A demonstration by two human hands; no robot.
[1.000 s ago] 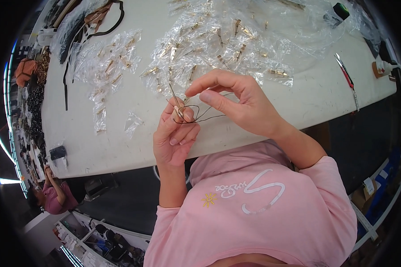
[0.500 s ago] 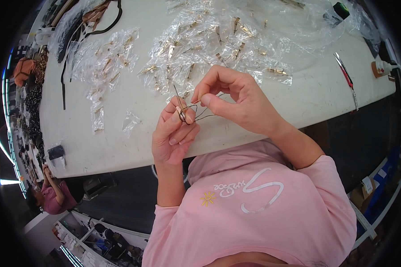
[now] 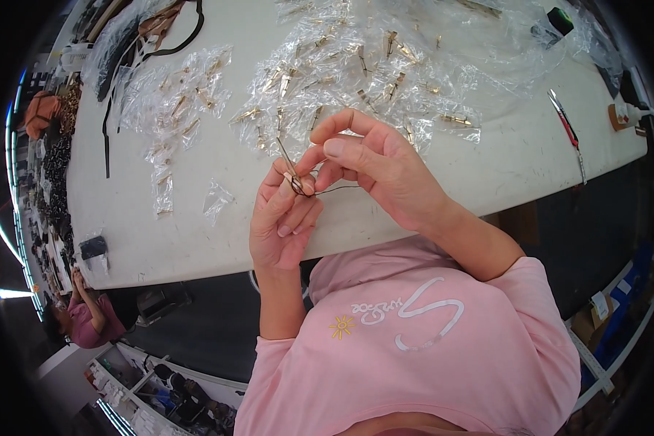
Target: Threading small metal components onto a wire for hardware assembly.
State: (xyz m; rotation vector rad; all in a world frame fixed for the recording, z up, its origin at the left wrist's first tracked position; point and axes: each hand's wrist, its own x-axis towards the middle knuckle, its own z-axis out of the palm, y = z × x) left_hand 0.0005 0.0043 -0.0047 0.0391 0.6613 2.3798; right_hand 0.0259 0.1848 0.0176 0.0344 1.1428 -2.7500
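Observation:
My left hand is raised over the near edge of the table, its thumb and fingers pinching a thin gold-toned metal piece that points up and away. A dark thin cord loops around the lower end of this piece at my left thumb and trails right, under my other hand. My right hand is close beside, with its fingertips meeting the cord at my left fingers. Its thumb and index finger curl above, and its lower fingers seem to hold the cord; the exact grip is partly hidden.
Clear plastic bags with gold-toned metal pieces spread across the far table. Red-handled tweezers or snips and a bottle lie to the right. Dark straps and a small dark block are at left. Another person is at far left.
My right hand has shifted its fingers in against my left fingers, and the wide cord loop has drawn smaller. The metal piece tilts slightly differently; my left hand stays almost in place.

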